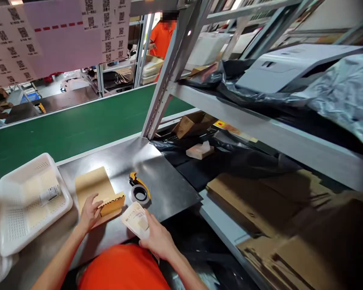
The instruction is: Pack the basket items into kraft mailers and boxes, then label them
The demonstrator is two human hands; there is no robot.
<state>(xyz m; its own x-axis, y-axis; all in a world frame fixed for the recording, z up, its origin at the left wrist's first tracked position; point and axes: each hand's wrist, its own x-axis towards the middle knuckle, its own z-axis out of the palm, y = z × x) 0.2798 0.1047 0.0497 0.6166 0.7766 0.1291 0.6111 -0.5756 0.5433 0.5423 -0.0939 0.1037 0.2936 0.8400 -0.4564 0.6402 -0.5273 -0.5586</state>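
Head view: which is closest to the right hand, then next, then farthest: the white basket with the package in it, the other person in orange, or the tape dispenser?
Nearest to the right hand first:
1. Tape dispenser, just ahead and slightly left.
2. White basket, off to the left.
3. Other person, far in the background.

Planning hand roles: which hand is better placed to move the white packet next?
Right, most likely: the right hand grips the white packet. The left hand is farther from it, with its fingers at the orange lettered piece.
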